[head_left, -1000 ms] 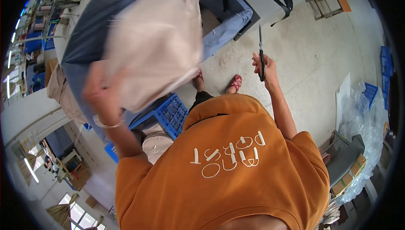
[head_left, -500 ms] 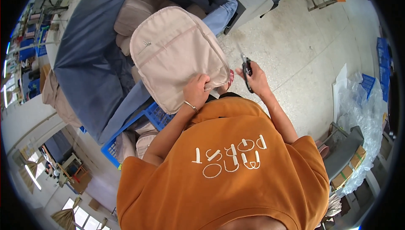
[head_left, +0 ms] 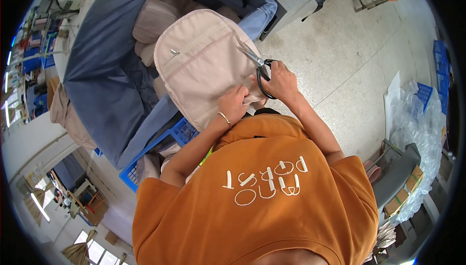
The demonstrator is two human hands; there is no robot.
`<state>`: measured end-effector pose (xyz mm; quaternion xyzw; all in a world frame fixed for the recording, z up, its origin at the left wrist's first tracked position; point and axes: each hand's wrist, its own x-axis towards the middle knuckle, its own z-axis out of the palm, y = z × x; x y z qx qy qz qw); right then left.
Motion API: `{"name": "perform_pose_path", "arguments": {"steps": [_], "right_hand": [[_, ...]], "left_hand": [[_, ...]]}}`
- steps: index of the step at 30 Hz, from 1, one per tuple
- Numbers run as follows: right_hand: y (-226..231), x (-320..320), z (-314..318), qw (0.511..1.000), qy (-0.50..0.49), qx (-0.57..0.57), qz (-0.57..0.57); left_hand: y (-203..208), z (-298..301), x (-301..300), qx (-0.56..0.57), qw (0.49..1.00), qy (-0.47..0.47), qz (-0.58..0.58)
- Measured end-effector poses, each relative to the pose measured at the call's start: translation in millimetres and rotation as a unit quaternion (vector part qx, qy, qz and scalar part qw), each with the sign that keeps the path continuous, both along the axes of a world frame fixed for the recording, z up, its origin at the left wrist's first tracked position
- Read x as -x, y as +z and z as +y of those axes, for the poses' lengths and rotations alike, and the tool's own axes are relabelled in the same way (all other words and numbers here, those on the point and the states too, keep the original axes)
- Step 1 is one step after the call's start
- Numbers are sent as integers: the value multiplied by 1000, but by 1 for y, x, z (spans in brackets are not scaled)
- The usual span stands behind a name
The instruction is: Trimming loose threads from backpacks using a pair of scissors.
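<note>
While left hand (head_left: 234,103) clamps beige backpack (head_left: 201,63), right hand (head_left: 283,81) grips scissors (head_left: 258,61), partly covered; tips hard to make out.

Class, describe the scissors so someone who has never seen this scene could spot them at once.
Start from the big orange top and look just above it in the picture to the pale pink bag. At that bag's right side, the right hand grips the scissors; silver blades and black handle loops set them apart from the pink cloth.
</note>
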<state>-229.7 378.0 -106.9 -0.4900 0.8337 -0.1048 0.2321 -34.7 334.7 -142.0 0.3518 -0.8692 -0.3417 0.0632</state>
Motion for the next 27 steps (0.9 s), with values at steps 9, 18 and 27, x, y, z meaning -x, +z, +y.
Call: {"name": "perform_pose_path", "arguments": {"steps": [9,18,27], "right_hand": [[-20,-8,9,999,8,22,21],[-10,-9,-8,997,13,19,77],[-25,-17,1,998,0,23,53]], "left_hand": [[-7,-3,-5,-15,999,-33,7],[-7,-4,-7,-16,999,-43,20],[-11,-5,-7,-20,998,-53,10]]}}
